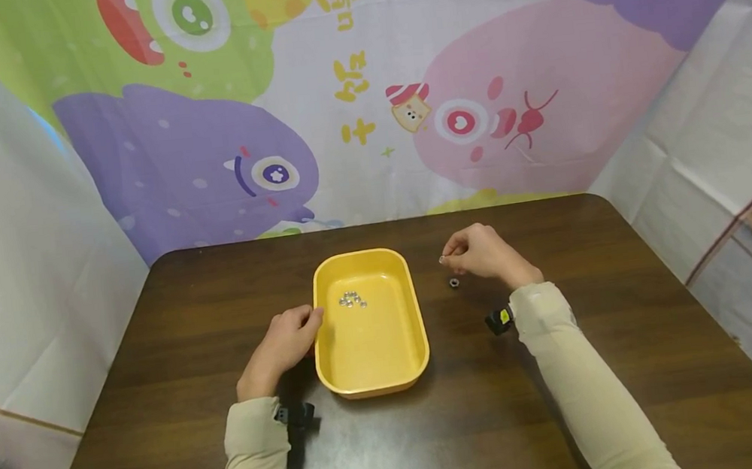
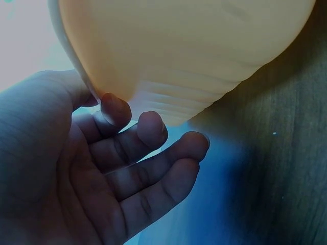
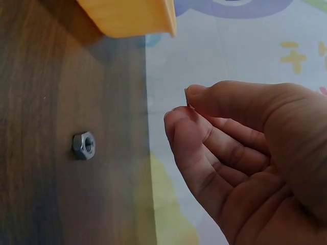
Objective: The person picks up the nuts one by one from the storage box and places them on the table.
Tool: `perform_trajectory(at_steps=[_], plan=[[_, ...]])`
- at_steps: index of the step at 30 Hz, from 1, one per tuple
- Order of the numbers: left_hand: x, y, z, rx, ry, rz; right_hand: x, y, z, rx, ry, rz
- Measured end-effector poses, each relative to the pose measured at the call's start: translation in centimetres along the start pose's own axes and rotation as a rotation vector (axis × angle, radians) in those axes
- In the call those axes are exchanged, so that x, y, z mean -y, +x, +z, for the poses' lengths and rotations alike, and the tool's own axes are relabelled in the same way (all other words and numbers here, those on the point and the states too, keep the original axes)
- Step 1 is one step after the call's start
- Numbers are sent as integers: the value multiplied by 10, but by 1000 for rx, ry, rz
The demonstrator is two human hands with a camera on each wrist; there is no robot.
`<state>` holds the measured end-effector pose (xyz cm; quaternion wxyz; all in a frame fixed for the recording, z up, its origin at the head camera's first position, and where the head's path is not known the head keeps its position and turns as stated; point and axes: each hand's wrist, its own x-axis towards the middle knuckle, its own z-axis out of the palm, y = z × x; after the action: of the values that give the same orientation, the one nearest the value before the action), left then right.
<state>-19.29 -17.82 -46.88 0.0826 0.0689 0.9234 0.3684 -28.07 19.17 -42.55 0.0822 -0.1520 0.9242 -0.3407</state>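
Note:
A yellow plastic tray [image 1: 375, 367] stands on the table, with several small metal nuts [image 1: 350, 299] grouped toward its far left. At its left side my left hand [image 1: 284, 343] grips the rim between thumb and index finger; in the left wrist view the other fingers [image 2: 176, 176] curl loosely below the tray wall [image 2: 179, 46]. Right of the tray, my right hand [image 1: 481, 254] is raised over the table and pinches a tiny shiny nut [image 1: 442, 259], almost wholly hidden by the fingertips. Below that hand, a single hex nut [image 3: 84, 146] lies on the table.
The dark wooden table [image 1: 502, 418] ends at a cartoon-printed curtain [image 1: 357, 183] behind, and pale cloth hangs at both sides. Each wrist carries a small black camera, one beside the left sleeve [image 1: 253, 427] and one beside the right sleeve [image 1: 563, 345].

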Motion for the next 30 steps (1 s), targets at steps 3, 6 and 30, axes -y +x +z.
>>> perform_trajectory(at_steps=[3,6,30], plan=[[0,0,0,-3,-6,-1,-5,0,0,-11,-11,-7],[-1,0,-1,3,-4,2,-9,-1,0,-19,-14,-5],[0,-1,0,11,-20,-20,-35,-11,10,5,63,68]])
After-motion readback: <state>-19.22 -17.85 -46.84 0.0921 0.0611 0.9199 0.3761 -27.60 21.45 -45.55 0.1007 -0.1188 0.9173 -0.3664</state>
